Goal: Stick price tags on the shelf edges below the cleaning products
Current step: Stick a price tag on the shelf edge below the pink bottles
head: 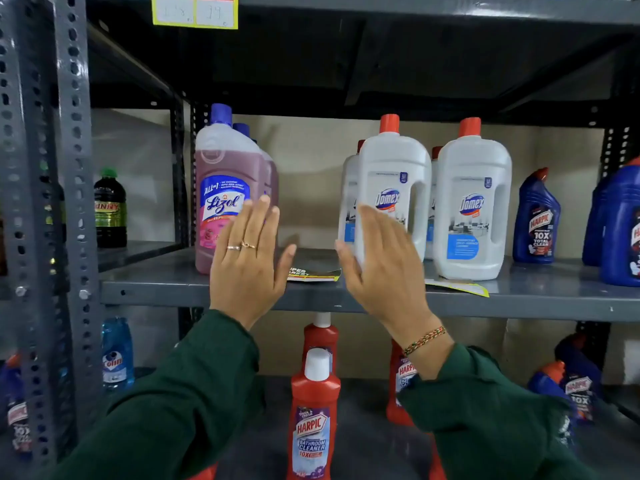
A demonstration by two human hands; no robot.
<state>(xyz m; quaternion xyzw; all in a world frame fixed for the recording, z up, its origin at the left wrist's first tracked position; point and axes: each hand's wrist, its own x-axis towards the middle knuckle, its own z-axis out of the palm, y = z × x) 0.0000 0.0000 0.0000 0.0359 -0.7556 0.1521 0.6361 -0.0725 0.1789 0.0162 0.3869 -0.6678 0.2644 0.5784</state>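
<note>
A tag (313, 274) lies flat on the shelf (166, 284), between the two hands and just behind them; a second tag (457, 287) lies under the Domex bottles (471, 202), right of the right hand (384, 268); both hands are empty, fingers spread, the left hand (247, 258) before the Lizol bottle (225, 195); another tag (195, 10) hangs on the edge above.

A: Where does the view look from?
B: From the person's head, close to a grey metal shelf unit (221, 295), facing it nearly straight on and tilted slightly down.

A: How near?
B: Near enough that both raised forearms fill the lower frame. The middle shelf sits at centre, the upper shelf's edge at the top.

A: Any second view to compare?
B: No, only this one wide-angle view, bending the uprights (74, 168) at left.
</note>
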